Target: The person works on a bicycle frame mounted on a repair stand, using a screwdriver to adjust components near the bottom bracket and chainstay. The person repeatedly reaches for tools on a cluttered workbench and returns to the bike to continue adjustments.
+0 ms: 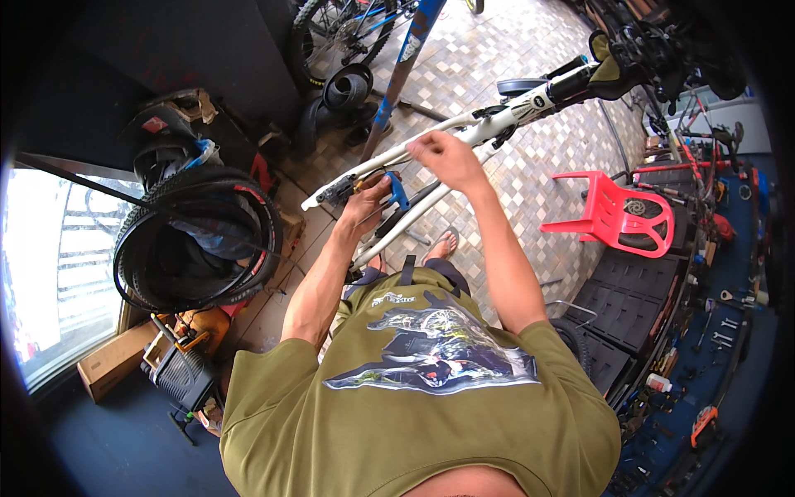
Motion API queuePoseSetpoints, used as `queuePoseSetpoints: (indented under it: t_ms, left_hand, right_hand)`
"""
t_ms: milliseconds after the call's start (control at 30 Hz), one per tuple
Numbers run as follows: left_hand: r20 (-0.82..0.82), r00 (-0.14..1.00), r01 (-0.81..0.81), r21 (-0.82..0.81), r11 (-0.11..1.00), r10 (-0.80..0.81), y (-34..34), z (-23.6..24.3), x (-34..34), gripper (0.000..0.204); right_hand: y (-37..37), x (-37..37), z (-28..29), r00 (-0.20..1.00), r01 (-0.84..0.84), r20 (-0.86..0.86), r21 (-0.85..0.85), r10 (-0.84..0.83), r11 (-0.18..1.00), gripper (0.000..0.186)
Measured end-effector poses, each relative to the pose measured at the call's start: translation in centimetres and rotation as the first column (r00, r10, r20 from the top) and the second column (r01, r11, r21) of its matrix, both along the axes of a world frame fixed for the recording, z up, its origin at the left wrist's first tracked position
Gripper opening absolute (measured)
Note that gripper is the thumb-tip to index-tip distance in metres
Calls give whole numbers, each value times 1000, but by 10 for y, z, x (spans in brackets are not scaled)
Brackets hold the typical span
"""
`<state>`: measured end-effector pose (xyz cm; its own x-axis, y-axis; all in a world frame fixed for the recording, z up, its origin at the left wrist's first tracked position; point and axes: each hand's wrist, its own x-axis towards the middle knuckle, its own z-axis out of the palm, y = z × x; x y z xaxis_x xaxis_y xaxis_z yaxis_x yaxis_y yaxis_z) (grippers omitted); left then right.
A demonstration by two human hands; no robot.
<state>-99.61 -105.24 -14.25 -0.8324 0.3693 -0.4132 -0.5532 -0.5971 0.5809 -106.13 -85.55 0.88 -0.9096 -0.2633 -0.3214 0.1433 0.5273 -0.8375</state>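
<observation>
A white bike frame (527,108) lies diagonally across the view beside an upright blue stand pole (406,62). My left hand (368,199) is closed around a blue-handled tool (397,192) at the dark metal fittings (337,192) on the frame's rear end. My right hand (443,160) is higher and further right, beside the upper white tube (389,155), fingers curled together; what they hold, if anything, is too small to make out. My two feet are partly visible below on the tiled floor.
Tyres (141,248) are heaped at the left near a cardboard box (112,360) and a window. A red plastic chair (621,211) stands right, beside dark cases (621,306) and a long tool bench (720,373). Other bikes (339,37) stand at the back.
</observation>
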Motion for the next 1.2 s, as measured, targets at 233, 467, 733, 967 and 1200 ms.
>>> queuePoseSetpoints:
  t_ms: [233, 467, 733, 967, 1200]
  left_hand:
    - [-6, 1000, 28, 73, 997, -27, -5, -3, 2, 36]
    - [-10, 993, 115, 46, 992, -115, -40, -26, 9, 45]
    - [65, 998, 5, -286, 958, 14, -50, -24, 32, 42]
    - [-38, 983, -182, -366, 913, 181, -9, 13, 27, 43]
    - [332, 875, -423, 173, 890, 352, 13, 3, 12, 32]
  right_hand:
    - [-31, 23, -56, 987, -149, -23, 236, 159, 960, 58]
    - [-36, 31, -51, 994, -102, -2, 249, 106, 963, 56]
    - [-41, 43, -67, 984, -28, -150, 398, 95, 917, 43]
    - [-20, 32, -61, 974, 171, -158, 59, -160, 983, 31]
    - [-10, -1, -47, 970, -233, 131, 258, 205, 937, 45]
